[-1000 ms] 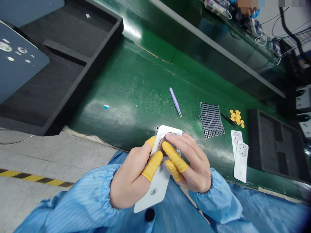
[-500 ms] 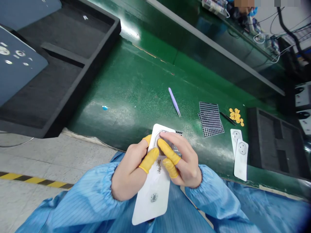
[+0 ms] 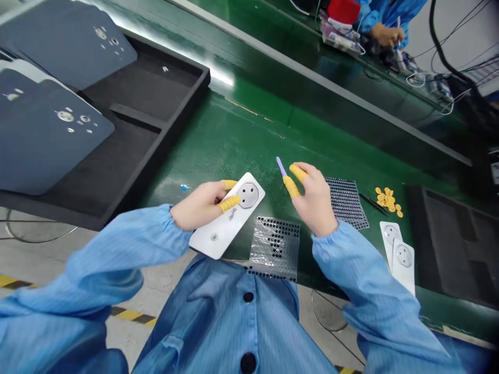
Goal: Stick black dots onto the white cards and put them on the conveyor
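My left hand (image 3: 210,204) grips a white phone back cover (image 3: 218,234) by its side, thumb on top. At the cover's upper end is a round grey camera plate (image 3: 248,195) with dark holes. My right hand (image 3: 312,195) is over the table with thumb and index finger apart, close to purple tweezers (image 3: 280,166). The lower part of the tweezers is hidden by the hand. Yellow finger cots cover several fingertips. Between my hands, at the table's edge, lies a clear sheet (image 3: 261,249) with rows of small black dots.
Another black-dotted sheet (image 3: 346,202), black tweezers (image 3: 374,204), yellow finger cots (image 3: 385,199) and two white covers (image 3: 403,265) lie to the right, beside a black tray (image 3: 424,244). At left, a black tray (image 3: 183,98) bears grey-blue panels (image 3: 58,135). Across the bench, a person's hand (image 3: 388,36) is visible.
My right hand has left the white cover and moved right, over to the purple tweezers. My left hand has carried the cover forward and tilted it, uncovering the dotted sheet.
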The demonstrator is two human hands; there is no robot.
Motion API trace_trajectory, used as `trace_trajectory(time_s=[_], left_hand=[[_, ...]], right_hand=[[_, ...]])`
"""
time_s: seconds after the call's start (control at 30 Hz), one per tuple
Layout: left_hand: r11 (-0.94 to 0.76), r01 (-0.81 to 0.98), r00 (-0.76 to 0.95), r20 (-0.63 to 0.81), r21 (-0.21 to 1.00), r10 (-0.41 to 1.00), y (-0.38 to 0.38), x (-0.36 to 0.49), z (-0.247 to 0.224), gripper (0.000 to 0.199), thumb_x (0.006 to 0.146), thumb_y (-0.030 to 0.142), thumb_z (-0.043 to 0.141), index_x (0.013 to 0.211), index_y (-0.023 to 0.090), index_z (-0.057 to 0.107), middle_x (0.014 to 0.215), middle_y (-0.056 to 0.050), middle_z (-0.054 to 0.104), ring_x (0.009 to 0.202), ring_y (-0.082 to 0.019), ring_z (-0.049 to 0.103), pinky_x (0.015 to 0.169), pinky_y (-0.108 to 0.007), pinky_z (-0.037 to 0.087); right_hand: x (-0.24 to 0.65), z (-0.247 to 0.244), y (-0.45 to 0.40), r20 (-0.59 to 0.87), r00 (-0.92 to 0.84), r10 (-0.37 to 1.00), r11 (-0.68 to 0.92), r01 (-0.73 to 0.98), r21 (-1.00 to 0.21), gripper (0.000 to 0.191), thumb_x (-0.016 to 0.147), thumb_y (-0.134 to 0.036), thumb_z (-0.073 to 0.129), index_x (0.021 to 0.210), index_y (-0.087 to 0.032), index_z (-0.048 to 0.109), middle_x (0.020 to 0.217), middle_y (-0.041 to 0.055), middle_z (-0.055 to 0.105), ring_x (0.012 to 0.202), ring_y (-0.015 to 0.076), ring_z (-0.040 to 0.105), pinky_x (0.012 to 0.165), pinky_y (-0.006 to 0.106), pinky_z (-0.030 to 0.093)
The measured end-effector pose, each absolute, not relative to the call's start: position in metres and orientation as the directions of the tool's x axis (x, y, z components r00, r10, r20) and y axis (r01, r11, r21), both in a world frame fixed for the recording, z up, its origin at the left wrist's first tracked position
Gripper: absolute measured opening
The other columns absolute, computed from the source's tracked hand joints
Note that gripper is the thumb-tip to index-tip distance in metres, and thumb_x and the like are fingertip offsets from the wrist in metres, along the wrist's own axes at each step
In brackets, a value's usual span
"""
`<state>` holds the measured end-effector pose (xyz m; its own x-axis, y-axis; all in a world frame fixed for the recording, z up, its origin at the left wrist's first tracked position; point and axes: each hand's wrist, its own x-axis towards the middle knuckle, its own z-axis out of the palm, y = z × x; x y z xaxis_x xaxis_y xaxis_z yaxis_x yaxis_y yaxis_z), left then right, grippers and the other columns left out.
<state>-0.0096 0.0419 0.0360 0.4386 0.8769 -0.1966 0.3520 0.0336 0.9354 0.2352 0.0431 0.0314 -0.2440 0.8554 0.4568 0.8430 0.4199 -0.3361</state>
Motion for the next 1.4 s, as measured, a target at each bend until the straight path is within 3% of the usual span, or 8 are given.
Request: trace_trajectory(time_s=[0.13,0.23,0.33,0.47,0.53,0.7,1.0,1.4], left_hand=[[-0.255,0.717,0.465,-0.173,0.649,0.868,0.060,-0.026,0.029,0.030,0.084,0.036,0.053,0.095,0.011,0.067,0.099,-0.014,0.069,0.079,-0.025,0.066,0.072,-0.037,0.053],[-0.480,0.763,0.500,0.076,0.433,0.863,0.042,-0.030,0.025,0.038,0.089,0.029,0.045,0.111,0.002,0.059,0.129,-0.026,0.053,0.117,-0.035,0.053,0.098,-0.049,0.045],[-0.625,0.708,0.591,0.209,0.328,0.779,0.022,-0.028,0.017,0.030,0.091,0.019,0.039,0.089,0.002,0.064,0.135,-0.030,0.046,0.124,-0.038,0.046,0.098,-0.051,0.045],[-0.663,0.691,0.595,0.295,0.288,0.748,0.016,-0.023,0.001,0.026,0.089,0.021,0.048,0.081,0.003,0.066,0.124,-0.027,0.056,0.113,-0.040,0.053,0.084,-0.053,0.052],[-0.663,0.699,0.575,0.341,0.267,0.744,0.019,-0.021,-0.005,0.025,0.087,0.022,0.053,0.080,0.004,0.068,0.121,-0.026,0.060,0.109,-0.040,0.055,0.079,-0.052,0.053],[-0.655,0.713,0.549,0.380,0.250,0.744,0.021,-0.020,-0.007,0.021,0.086,0.019,0.056,0.078,0.005,0.069,0.118,-0.023,0.064,0.104,-0.039,0.059,0.075,-0.049,0.054],[-0.643,0.722,0.530,0.393,0.255,0.751,0.021,-0.017,-0.006,0.019,0.084,0.019,0.060,0.080,0.004,0.070,0.115,-0.023,0.066,0.102,-0.039,0.060,0.075,-0.048,0.052],[-0.607,0.773,0.555,0.267,0.186,0.788,0.022,-0.013,0.001,0.024,0.083,0.031,0.061,0.068,0.013,0.070,0.118,-0.018,0.066,0.104,-0.036,0.060,0.079,-0.045,0.050]], right_hand=[[0.242,0.006,0.082,0.221,-0.191,0.956,0.242,0.941,-0.235,0.030,0.088,-0.036,0.057,0.099,-0.009,0.066,0.114,0.0196,0.059,0.100,0.0312,0.059,0.085,0.049,0.051],[0.245,0.000,0.090,0.179,-0.202,0.963,0.248,0.924,-0.292,0.021,0.091,-0.025,0.049,0.092,-0.012,0.066,0.106,0.0152,0.062,0.093,0.0272,0.061,0.084,0.045,0.051],[0.248,0.005,0.086,0.179,-0.196,0.964,0.250,0.900,-0.357,0.021,0.092,-0.019,0.045,0.099,-0.013,0.063,0.101,0.0123,0.065,0.090,0.0235,0.063,0.084,0.041,0.052],[0.237,0.017,0.067,0.090,-0.289,0.953,0.275,0.703,-0.656,0.029,0.094,-0.023,0.047,0.121,-0.018,0.053,0.102,0.0072,0.064,0.086,0.0171,0.063,0.078,0.034,0.056],[0.226,0.020,0.055,0.074,-0.438,0.896,0.364,0.629,-0.687,0.035,0.093,-0.018,0.048,0.127,-0.022,0.050,0.110,0.0077,0.060,0.097,0.0175,0.061,0.081,0.034,0.055],[0.207,0.015,0.038,0.068,-0.672,0.737,0.581,0.579,-0.572,0.043,0.087,-0.001,0.038,0.125,-0.017,0.049,0.119,0.0133,0.049,0.098,0.0185,0.054,0.078,0.035,0.055],[0.202,0.020,0.042,-0.072,-0.646,0.760,0.547,0.695,-0.466,0.049,0.079,0.004,0.036,0.120,-0.015,0.052,0.106,0.0098,0.047,0.087,0.0168,0.049,0.069,0.031,0.054],[0.190,0.030,0.039,-0.230,-0.611,0.758,0.537,0.784,-0.313,0.037,0.091,-0.003,0.030,0.122,-0.007,0.049,0.109,0.0144,0.053,0.094,0.0225,0.053,0.073,0.038,0.059]])
